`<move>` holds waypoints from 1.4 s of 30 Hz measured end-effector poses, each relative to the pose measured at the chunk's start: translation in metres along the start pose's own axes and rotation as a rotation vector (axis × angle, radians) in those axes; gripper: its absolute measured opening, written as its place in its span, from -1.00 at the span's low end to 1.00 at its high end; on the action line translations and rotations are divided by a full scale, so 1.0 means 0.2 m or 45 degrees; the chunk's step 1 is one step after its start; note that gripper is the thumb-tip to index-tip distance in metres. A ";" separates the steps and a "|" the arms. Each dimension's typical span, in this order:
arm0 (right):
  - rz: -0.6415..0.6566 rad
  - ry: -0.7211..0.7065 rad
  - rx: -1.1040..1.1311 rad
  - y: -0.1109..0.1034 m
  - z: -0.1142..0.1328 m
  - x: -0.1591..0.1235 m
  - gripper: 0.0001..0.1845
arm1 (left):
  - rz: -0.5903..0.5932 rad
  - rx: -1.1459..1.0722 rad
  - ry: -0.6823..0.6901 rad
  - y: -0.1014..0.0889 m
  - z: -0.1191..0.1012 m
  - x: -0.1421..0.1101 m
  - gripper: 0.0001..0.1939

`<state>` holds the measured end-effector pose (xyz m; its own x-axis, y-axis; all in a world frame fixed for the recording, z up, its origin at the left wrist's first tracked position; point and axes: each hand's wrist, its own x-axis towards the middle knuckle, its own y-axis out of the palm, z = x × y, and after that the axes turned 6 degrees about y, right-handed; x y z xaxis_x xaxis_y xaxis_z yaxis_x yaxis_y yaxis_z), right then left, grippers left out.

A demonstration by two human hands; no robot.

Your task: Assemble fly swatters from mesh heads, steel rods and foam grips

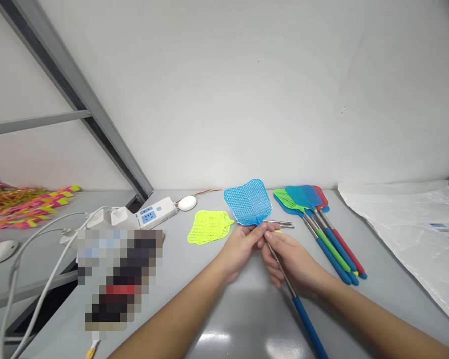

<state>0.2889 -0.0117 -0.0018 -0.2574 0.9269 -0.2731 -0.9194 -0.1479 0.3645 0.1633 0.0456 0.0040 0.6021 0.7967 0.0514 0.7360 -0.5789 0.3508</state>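
A blue perforated fly swatter head is pinched at its neck by my left hand. My right hand closes around the thin metal rod close to that neck. The rod runs down to a blue grip at the bottom edge. My fingers hide the spot where head and rod meet, so I cannot tell whether they are joined. Yellow swatter heads lie flat left of my hands. Bare metal rods lie just behind my fingers.
At right lies a pile of swatters with blue, green and red grips, beside a white plastic bag. At left are a power strip, a round white device, white cables and a pixelated item.
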 end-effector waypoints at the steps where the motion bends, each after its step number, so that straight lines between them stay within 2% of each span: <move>1: 0.007 0.002 -0.005 0.00 0.00 0.00 -0.54 | -0.026 0.007 0.003 0.00 0.01 0.00 -0.60; 6: 0.024 0.042 -0.007 0.00 0.02 -0.01 -0.67 | -0.106 0.021 0.067 -0.01 0.02 0.01 -0.63; 12: 0.023 0.048 -0.079 0.02 0.06 -0.02 -0.64 | -0.180 0.017 0.057 -0.02 -0.02 0.02 -0.65; 17: 0.039 0.098 -0.143 0.04 0.03 -0.04 -0.64 | -0.329 -0.149 0.174 -0.06 -0.07 0.04 -0.67; 20: 0.005 0.091 -0.139 0.04 0.01 -0.04 -0.64 | -0.277 -0.188 0.175 -0.06 -0.07 0.04 -0.68; 24: 0.006 0.086 -0.154 0.02 0.03 -0.03 -0.63 | -0.117 -0.190 0.091 -0.01 -0.03 0.01 -0.65; 26: 0.008 0.079 -0.169 0.01 0.03 -0.02 -0.62 | -0.083 -0.188 0.075 0.01 -0.02 0.00 -0.63; 29: 0.039 0.070 -0.178 0.02 0.03 -0.02 -0.60 | -0.205 -0.183 0.164 0.00 -0.04 0.01 -0.68; 33: 0.138 0.089 -0.222 0.05 0.02 -0.04 -0.58 | -0.470 -0.233 0.342 -0.08 -0.13 0.04 -0.70; 35: 0.156 0.107 -0.269 0.07 0.03 -0.06 -0.58 | -0.529 -0.247 0.401 -0.11 -0.17 0.05 -0.69; 39: 0.120 0.111 -0.334 0.06 0.06 -0.08 -0.58 | -0.473 -0.154 0.411 -0.08 -0.16 0.03 -0.66; 42: 0.082 0.070 -0.315 0.05 0.08 -0.07 -0.60 | -0.275 0.033 0.309 -0.02 -0.11 0.00 -0.61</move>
<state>0.2883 -0.0212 0.0201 -0.3274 0.8937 -0.3068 -0.9436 -0.2921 0.1560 0.1539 0.0513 0.0238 0.3422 0.9179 0.2011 0.8481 -0.3938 0.3544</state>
